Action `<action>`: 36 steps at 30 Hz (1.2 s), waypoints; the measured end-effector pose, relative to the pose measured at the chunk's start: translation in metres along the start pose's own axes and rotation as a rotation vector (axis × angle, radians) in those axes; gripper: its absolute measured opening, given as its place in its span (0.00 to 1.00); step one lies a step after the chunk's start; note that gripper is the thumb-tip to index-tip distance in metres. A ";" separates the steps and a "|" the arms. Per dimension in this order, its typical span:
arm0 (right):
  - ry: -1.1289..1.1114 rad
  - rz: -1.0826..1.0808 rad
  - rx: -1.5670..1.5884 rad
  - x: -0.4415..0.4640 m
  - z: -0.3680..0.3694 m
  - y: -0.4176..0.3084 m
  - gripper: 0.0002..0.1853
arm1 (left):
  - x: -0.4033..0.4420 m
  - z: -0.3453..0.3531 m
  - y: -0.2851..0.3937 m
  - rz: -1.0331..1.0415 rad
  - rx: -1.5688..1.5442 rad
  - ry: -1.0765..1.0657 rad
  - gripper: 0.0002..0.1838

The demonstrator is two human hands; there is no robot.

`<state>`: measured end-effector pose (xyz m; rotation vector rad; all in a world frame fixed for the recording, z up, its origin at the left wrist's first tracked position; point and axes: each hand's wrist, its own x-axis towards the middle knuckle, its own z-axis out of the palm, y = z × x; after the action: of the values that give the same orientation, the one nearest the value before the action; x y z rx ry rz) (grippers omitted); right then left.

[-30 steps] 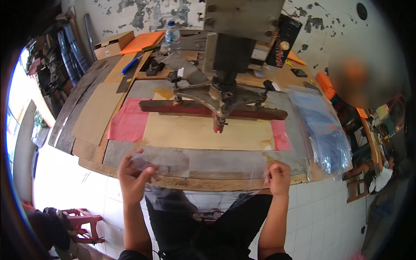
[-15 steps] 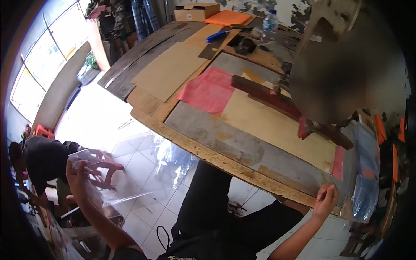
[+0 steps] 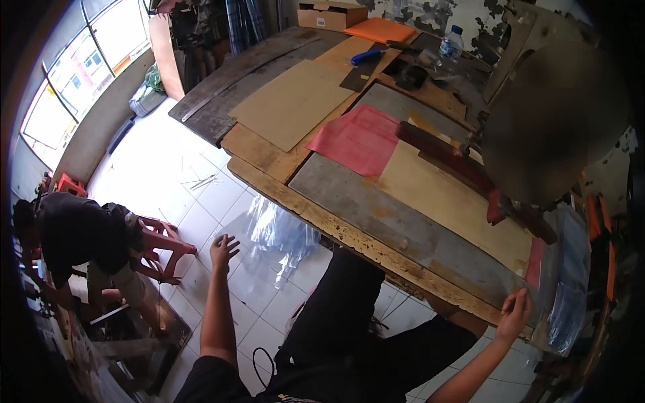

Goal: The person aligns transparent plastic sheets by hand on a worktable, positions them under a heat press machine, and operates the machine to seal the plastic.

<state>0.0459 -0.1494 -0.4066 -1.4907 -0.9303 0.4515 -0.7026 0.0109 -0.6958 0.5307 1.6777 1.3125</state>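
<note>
My left hand (image 3: 223, 252) is raised off the table's left side with its fingers spread, holding nothing. Just beyond it, clear plastic sheets (image 3: 281, 232) lie on the tiled floor. At the table's near right corner, my right hand (image 3: 516, 312) is closed, fingers curled together; whatever may be between them is too small to make out. Close to it lie the ends of a cream sheet (image 3: 437, 191) and a pink-red sheet (image 3: 359, 140), on a grey work surface (image 3: 349, 205). A dark red bar (image 3: 447, 161) crosses above the sheets.
A tan board (image 3: 292, 104), blue-handled tool (image 3: 366, 57), orange packet (image 3: 379, 30), cardboard box (image 3: 331, 16) and water bottle (image 3: 451, 43) sit toward the back. Another person (image 3: 80, 232) bends beside a red stool (image 3: 164, 243). Clear plastic (image 3: 568, 309) hangs at right.
My left hand has let go of the clear plastic sheet it held and moved right, fingers opening. The right hand stays near the table corner. The view has shifted slightly left.
</note>
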 end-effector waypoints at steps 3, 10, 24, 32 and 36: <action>0.013 0.001 0.011 0.000 -0.002 0.004 0.23 | 0.031 0.026 -0.009 -0.026 -0.122 0.040 0.26; 0.059 0.025 -0.004 0.001 -0.001 0.006 0.20 | 0.091 0.018 -0.077 -0.026 -0.359 0.164 0.27; 0.058 0.044 -0.063 0.001 0.000 0.006 0.19 | -0.092 -0.024 -0.222 -0.599 0.766 -0.175 0.34; 0.016 0.012 -0.151 -0.003 0.003 0.001 0.19 | -0.076 0.020 -0.194 -0.256 0.641 -0.430 0.25; -0.019 -0.025 -0.159 -0.003 0.003 0.007 0.17 | -0.051 0.081 -0.080 0.251 0.587 -0.167 0.20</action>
<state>0.0440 -0.1496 -0.4145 -1.6194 -1.0176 0.3811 -0.5937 -0.0133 -0.7514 1.1928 1.8898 0.8923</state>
